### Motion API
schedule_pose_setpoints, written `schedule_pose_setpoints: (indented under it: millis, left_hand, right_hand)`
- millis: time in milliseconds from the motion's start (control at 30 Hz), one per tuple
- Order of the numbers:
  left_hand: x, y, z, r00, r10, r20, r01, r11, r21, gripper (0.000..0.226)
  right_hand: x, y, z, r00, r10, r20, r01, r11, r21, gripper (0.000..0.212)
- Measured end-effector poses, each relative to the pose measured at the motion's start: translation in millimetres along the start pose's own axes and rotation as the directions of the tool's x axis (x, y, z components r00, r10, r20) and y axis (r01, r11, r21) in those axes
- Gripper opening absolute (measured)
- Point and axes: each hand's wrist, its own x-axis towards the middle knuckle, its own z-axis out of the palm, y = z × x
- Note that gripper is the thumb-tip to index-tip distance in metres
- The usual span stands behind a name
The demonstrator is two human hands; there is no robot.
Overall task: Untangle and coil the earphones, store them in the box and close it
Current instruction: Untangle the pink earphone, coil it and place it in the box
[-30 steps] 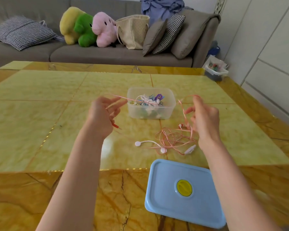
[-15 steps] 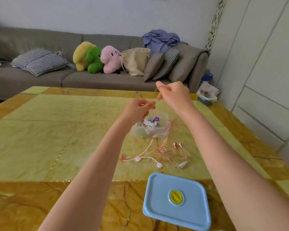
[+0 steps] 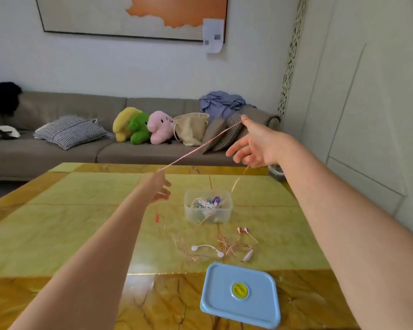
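Nearest, below the right hand [image 3: 255,146], a blue lid [image 3: 240,295] lies off its box. Beyond it, loose earphones [image 3: 221,248] are spread in a tangle on the table [image 3: 57,225]. Between the hands, a clear box [image 3: 208,210] stands open, already holding other coiled cords. A pink cord [image 3: 200,147] is stretched taut, pinched by the left hand [image 3: 161,186] and by the right thumb and forefinger, remaining fingers spread. Harder pulling would likely tighten knots or drag the earbuds off.

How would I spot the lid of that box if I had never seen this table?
Start at the yellow marble table and look to its near edge. There, in front of the clear box, lies a flat blue lid, the only blue thing on the table, with a round yellow button in its middle.
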Motion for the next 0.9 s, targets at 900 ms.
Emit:
schedule_pose_setpoints:
  millis: [900]
  left_hand:
    - [-47, 3, 39, 0.881, 0.315, 0.354, -0.266, 0.947, -0.179, 0.021]
  right_hand:
    - [15, 16, 34, 0.783, -0.458, -0.421, 0.335, 0.880, -0.335, 0.050]
